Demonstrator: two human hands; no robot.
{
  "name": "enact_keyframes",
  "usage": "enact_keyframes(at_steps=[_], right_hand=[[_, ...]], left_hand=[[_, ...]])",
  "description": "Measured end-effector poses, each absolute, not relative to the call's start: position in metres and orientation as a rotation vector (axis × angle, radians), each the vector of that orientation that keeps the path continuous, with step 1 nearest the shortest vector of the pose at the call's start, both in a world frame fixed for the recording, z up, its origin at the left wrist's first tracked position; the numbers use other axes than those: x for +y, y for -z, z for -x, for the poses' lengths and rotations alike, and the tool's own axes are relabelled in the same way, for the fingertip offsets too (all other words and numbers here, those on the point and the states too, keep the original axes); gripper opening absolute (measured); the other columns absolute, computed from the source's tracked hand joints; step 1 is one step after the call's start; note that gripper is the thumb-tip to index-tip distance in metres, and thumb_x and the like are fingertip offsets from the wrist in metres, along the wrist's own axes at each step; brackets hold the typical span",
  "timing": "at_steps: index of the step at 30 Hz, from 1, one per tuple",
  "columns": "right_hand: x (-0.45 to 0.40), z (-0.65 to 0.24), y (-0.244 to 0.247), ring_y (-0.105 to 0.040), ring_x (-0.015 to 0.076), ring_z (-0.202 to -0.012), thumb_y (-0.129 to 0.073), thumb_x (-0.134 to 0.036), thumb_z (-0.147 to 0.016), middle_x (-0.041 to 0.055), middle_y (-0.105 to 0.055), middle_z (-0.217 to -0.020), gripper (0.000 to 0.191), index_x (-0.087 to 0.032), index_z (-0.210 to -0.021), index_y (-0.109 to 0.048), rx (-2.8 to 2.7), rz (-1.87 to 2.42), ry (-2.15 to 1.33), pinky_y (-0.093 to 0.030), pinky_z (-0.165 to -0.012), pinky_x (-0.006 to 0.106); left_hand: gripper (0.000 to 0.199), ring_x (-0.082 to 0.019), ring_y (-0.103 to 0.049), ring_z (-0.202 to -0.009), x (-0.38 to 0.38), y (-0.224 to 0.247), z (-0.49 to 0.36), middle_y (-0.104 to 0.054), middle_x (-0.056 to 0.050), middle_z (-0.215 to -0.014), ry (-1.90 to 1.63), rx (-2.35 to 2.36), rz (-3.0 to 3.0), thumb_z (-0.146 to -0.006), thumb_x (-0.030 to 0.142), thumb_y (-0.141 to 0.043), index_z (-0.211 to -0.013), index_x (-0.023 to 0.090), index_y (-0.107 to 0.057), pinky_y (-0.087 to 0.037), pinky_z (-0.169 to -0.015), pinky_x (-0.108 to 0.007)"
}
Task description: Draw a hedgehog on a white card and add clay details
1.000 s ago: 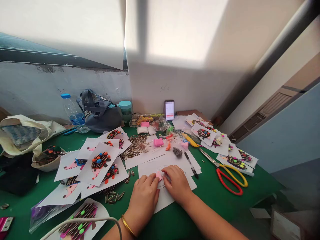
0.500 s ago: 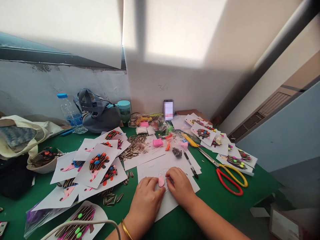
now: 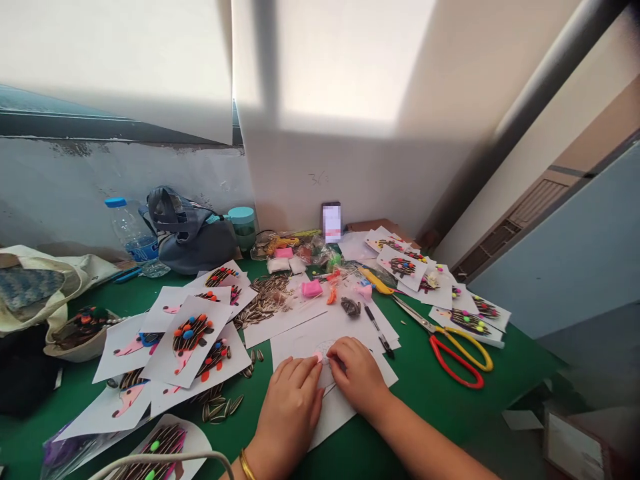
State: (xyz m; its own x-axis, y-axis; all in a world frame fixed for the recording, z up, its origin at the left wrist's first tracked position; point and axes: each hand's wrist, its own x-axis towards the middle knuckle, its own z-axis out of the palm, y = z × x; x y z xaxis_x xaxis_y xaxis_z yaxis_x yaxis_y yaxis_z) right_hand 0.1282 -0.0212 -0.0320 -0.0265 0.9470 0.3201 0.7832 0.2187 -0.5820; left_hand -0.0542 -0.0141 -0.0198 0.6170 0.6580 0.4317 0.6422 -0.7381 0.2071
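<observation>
A sheet of white paper (image 3: 295, 345) with a small pencil drawing (image 3: 325, 348) lies before me on the green table. Lying flat over the left part of the drawing is my left hand (image 3: 294, 400), fingers stretched out and pressing a piece of pink clay (image 3: 319, 357); most of that clay is hidden beneath them. My right hand (image 3: 357, 373) rests at the drawing's right edge, thumb and fingers curled together; what they hold, if anything, is hidden. Beyond the hands are a pink clay block (image 3: 312, 288), a dark clay lump (image 3: 351, 307) and a black pen (image 3: 379, 329).
Hedgehog picture cards (image 3: 187, 340) overlap on the left, with more cards (image 3: 403, 265) at the back right. Large scissors (image 3: 434, 329) lie to the right. Sunflower seeds (image 3: 265, 300), a phone (image 3: 331, 222), a bag (image 3: 195, 233) and a bottle (image 3: 133, 233) stand or lie farther back.
My left hand's fingers have moved over the pink clay and now cover most of it. My right hand stays by the drawing, its fingers still curled. The whole view has shifted slightly.
</observation>
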Motion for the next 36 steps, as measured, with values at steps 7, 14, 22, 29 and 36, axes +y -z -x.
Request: enact_keyframes(at_steps=[7,14,22,29,36], right_hand=[[-0.0210,-0.1276,0.0309,-0.054,0.0185,-0.084,-0.055,-0.007,-0.082,0.0018,-0.062,-0.086,0.015,-0.020,-0.086,-0.060,-1.839,1.604,-0.314,-0.041,-0.076,0.031],[-0.0213,-0.1284,0.0309,-0.055,0.0187,-0.086,-0.055,-0.010,-0.084,0.0030,-0.062,-0.090,0.021,-0.023,-0.096,-0.066,-1.873,1.579,-0.295,-0.042,-0.077,0.032],[-0.0222,-0.1241,0.0263,-0.052,0.0183,-0.085,-0.057,-0.014,-0.087,0.0027,-0.057,-0.088,0.032,-0.033,-0.109,-0.069,-1.968,1.634,-0.254,-0.040,-0.076,0.032],[-0.0223,-0.1245,0.0260,-0.051,0.0195,-0.087,-0.055,-0.015,-0.088,0.0036,-0.056,-0.090,0.033,-0.032,-0.115,-0.067,-1.976,1.647,-0.295,-0.039,-0.078,0.034],[-0.0222,-0.1249,0.0273,-0.050,0.0192,-0.087,-0.057,-0.014,-0.086,0.0027,-0.055,-0.091,0.035,-0.036,-0.111,-0.068,-2.013,1.652,-0.282,-0.038,-0.078,0.034]], left_hand=[[0.039,-0.027,-0.061,-0.105,-0.0146,0.0213,0.0517,-0.067,-0.008,-0.120,-0.640,1.106,-2.796,-0.081,0.013,-0.060,-0.119,0.019,-0.062,-0.049,-0.095,-0.049],[0.038,-0.027,-0.060,-0.107,-0.0152,0.0232,0.0528,-0.066,-0.007,-0.121,-0.625,1.105,-2.794,-0.081,0.014,-0.062,-0.118,0.021,-0.064,-0.048,-0.097,-0.050],[0.039,-0.028,-0.060,-0.107,-0.0156,0.0221,0.0518,-0.067,-0.007,-0.121,-0.634,1.097,-2.775,-0.080,0.013,-0.063,-0.118,0.021,-0.063,-0.048,-0.097,-0.051],[0.040,-0.028,-0.060,-0.106,-0.0156,0.0227,0.0521,-0.067,-0.008,-0.121,-0.613,1.090,-2.782,-0.078,0.013,-0.064,-0.118,0.020,-0.064,-0.049,-0.095,-0.052],[0.038,-0.028,-0.060,-0.106,-0.0160,0.0227,0.0517,-0.067,-0.008,-0.120,-0.587,1.096,-2.782,-0.079,0.014,-0.063,-0.117,0.019,-0.064,-0.050,-0.093,-0.052]])
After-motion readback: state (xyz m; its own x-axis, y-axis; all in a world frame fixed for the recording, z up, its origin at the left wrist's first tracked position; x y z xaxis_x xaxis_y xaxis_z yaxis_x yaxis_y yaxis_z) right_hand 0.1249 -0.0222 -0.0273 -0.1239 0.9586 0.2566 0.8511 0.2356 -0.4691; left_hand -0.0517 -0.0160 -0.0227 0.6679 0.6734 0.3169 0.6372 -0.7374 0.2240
